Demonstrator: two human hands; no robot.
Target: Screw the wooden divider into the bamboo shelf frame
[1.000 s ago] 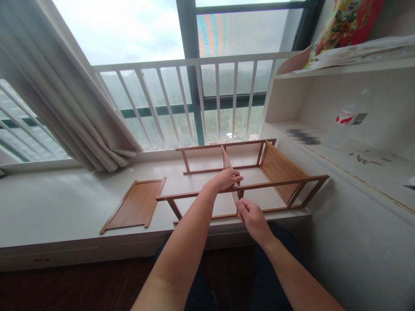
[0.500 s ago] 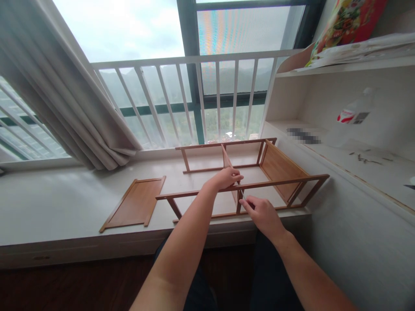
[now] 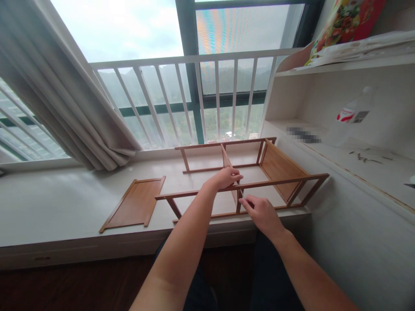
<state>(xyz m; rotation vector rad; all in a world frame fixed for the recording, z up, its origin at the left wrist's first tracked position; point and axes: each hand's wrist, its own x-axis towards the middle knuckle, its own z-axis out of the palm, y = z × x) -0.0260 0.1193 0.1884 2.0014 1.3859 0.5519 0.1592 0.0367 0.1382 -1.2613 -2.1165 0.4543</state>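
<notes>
Left hand (image 3: 227,178) clamped over top rail of wooden shelf frame (image 3: 246,177) lying on window ledge (image 3: 65,207). Right hand (image 3: 262,212) just below rail, fingers pinched at upright post; pinched item too small to tell. Loose panel (image 3: 134,204) well left.

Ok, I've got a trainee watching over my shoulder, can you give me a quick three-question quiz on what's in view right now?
1. True or false: the left hand rests on the near top rail of the wooden frame.
2. Where does the loose wooden panel lie? A) flat on the window ledge, left of the frame; B) leaning on the curtain; C) on the shelf at right.
3. Fill in: the right hand pinches something small at the foot of the upright ____ panel that stands across the frame.

Key: 1 true; 2 A; 3 middle.
</notes>
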